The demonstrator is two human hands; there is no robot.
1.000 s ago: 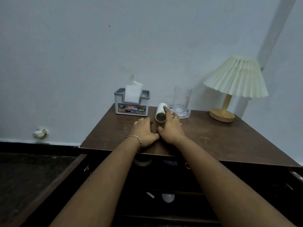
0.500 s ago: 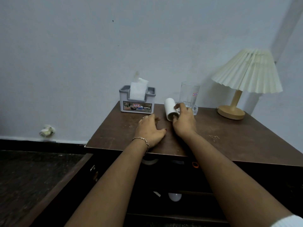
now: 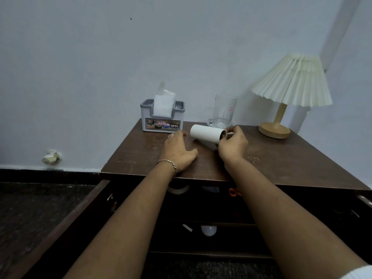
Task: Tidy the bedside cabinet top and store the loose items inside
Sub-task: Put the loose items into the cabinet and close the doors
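Note:
A white paper roll (image 3: 206,134) lies sideways just above the dark wooden cabinet top (image 3: 281,164), near its back middle. My right hand (image 3: 232,147) grips the roll at its right open end, fingers curled round the rim. My left hand (image 3: 179,151) rests flat on the cabinet top just left of the roll, fingers relaxed, holding nothing. Below the top, the open drawer (image 3: 201,200) shows a tape ring (image 3: 179,189) and an orange-handled item (image 3: 233,191).
A grey tissue box (image 3: 162,117) stands at the back left. A clear glass (image 3: 223,112) sits behind the roll and a pleated-shade lamp (image 3: 289,91) at the back right. A lower open drawer holds a white bulb (image 3: 209,230). Crumpled paper (image 3: 51,157) lies by the wall.
My right hand has turned the roll from pointing toward me to lying sideways and lifted it slightly. My left hand stayed flat on the top.

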